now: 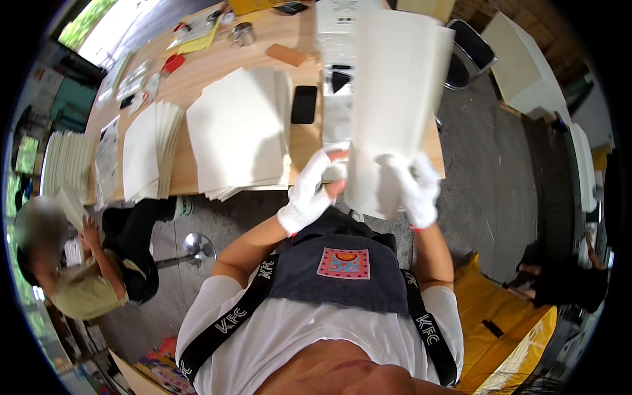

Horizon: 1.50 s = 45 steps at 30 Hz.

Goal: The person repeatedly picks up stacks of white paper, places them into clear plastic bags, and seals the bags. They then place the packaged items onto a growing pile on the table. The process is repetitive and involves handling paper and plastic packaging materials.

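A large white sheet (388,99), like thick paper or card, stands up in front of me at the right end of the table, curved along its length. My right hand (419,191), in a white glove and slightly blurred, grips its lower right side. By its left edge is my left hand (311,187), also gloved but with bare fingertips showing. Its fingers are apart and curved toward the sheet; whether they touch it is unclear. Left of the hands lies a fanned stack of white sheets (234,131), with a smaller stack (150,151) beyond it.
On the wooden table (304,141) are a black phone (304,104), plastic-wrapped packs (337,112), a metal tin (243,34) and a brown piece (286,54). Another person (85,263) sits at left holding something pale. A yellow bag (490,309) is at my right; a black chair (469,52) stands behind.
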Each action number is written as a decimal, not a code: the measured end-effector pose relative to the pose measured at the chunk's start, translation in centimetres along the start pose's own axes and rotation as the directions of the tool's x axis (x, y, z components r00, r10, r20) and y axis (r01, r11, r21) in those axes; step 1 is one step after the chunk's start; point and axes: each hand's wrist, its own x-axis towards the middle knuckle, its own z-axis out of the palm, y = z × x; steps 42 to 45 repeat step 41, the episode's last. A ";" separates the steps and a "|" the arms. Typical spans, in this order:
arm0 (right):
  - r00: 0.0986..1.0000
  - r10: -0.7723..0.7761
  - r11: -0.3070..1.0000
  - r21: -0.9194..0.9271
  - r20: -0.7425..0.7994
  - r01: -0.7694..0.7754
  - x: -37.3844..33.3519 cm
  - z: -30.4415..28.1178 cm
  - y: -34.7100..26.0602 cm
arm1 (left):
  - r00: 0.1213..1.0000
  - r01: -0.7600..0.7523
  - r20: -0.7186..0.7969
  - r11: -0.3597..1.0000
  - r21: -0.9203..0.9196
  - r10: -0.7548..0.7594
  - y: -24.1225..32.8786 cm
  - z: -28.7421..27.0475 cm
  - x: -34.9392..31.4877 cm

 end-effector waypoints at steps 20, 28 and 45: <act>0.979 0.053 0.674 -0.731 0.195 0.109 -3.9 -7.3 9.4 | 0.869 0.192 0.461 0.981 0.025 -0.182 -0.3 5.8 14.3; 0.976 0.096 0.989 0.091 0.196 -0.115 4.4 -2.3 17.6 | 0.817 -0.508 0.407 0.844 0.172 0.409 -3.4 8.6 7.2; 0.821 -0.551 0.718 -0.587 -0.150 0.374 -3.5 2.5 11.9 | 0.947 -0.080 0.308 0.861 0.502 -0.092 -10.4 7.6 5.0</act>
